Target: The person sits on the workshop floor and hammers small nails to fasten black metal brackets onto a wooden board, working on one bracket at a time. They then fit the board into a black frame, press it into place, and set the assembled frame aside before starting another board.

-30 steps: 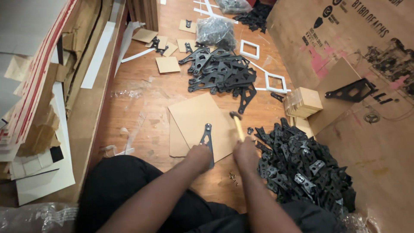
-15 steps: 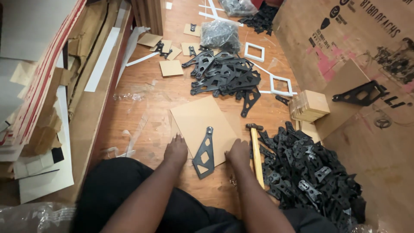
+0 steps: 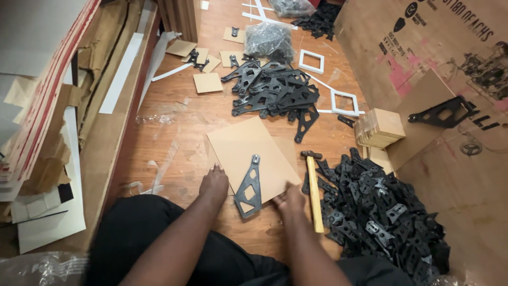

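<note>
A black triangular metal bracket [image 3: 250, 186] lies flat on a brown cardboard sheet [image 3: 248, 145] on the wooden floor. My left hand [image 3: 214, 182] rests just left of the bracket at the sheet's edge, fingers apart, holding nothing. My right hand [image 3: 291, 200] is at the sheet's near right corner with its fingertips against the cardboard and nothing in its grip. A wooden-handled hammer [image 3: 315, 193] lies on the floor just right of that hand, head pointing away from me.
A big heap of black brackets [image 3: 381, 212] fills the near right. Another pile of brackets [image 3: 275, 92] lies beyond the sheet. White square frames [image 3: 345, 103], a stack of wooden squares [image 3: 382, 127], a large printed carton [image 3: 423, 47] and stacked cardboard [image 3: 47, 116] surround the spot.
One second ago my right hand held the hammer and my left held the bracket upright. Now the bracket lies flat, the hammer is on the floor, and both hands are free.
</note>
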